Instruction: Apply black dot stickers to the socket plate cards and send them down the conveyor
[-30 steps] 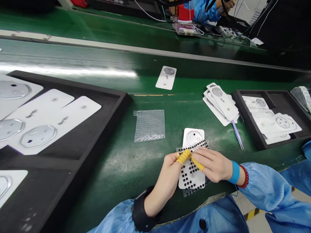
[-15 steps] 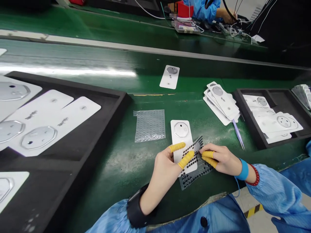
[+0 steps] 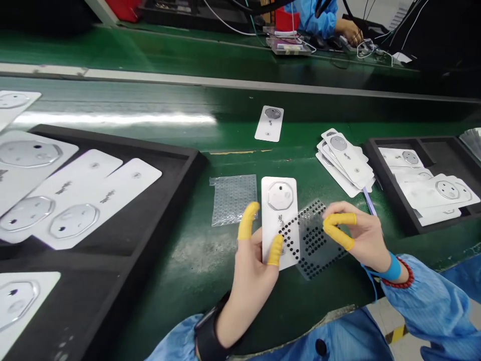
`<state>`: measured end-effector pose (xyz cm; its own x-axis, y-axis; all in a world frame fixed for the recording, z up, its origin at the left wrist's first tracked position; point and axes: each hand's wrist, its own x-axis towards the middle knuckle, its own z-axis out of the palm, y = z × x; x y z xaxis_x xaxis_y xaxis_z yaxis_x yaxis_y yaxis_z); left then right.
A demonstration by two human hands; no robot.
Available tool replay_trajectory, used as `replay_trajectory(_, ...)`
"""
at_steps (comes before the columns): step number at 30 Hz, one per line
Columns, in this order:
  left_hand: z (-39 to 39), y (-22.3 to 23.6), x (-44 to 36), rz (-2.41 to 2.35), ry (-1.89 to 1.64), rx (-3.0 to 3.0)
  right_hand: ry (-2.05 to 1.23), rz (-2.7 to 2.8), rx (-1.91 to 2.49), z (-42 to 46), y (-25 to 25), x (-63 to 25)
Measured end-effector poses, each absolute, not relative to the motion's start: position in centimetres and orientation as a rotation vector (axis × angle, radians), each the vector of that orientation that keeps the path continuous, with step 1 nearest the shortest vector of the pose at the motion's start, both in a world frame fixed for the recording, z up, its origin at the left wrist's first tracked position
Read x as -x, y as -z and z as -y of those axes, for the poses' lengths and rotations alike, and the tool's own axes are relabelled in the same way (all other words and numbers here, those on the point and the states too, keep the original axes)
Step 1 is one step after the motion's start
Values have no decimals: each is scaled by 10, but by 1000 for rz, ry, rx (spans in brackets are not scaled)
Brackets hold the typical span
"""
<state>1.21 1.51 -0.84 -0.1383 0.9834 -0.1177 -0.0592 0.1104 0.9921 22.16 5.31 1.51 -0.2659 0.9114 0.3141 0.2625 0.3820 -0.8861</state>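
My left hand (image 3: 255, 265), with yellow finger cots on thumb and index finger, grips a white panel (image 3: 269, 220) by its lower left side. The panel carries an octagonal silver recess near its top. A clear sheet of small black round dots (image 3: 311, 240) overlaps the panel's lower right, and my left thumb lies at the sheet's left edge. Just right of the sheet's upper part, my right hand (image 3: 355, 233) is closed in a pinch, also in yellow finger cots. Whatever sits between those fingertips is too small to make out. A bubble-wrap pouch (image 3: 235, 200) lies left of the panel.
On the left stands a large black tray (image 3: 150, 230) with several white panels. A smaller black tray (image 3: 394, 200) holds more at right. Beside it lie stacked panels (image 3: 347, 160) and purple tweezers (image 3: 369, 202). One panel (image 3: 268, 131) lies farther back. Another person's hand (image 3: 351, 31) is beyond.
My left index finger has lifted off the dot sheet and points up beside the panel. My right hand has moved right, away from the sheet. The view has shifted slightly.
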Motion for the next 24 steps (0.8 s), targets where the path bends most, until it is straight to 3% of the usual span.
replay_trajectory(7,0,16,2,-1771,-1419,-1256,-912,1602,1052,-68,-14,-185)
replay_trajectory(16,-19,15,11,-1526,-1570,-638,-1368,1765,1189,-61,7,-199)
replay_trajectory(20,-5,8,-4,-1395,-1477,-630,-1406,1388,1196,-61,-12,-216)
replay_trajectory(24,19,2,-25,-1210,-1260,-757,-1238,1250,1004,-58,-28,-189)
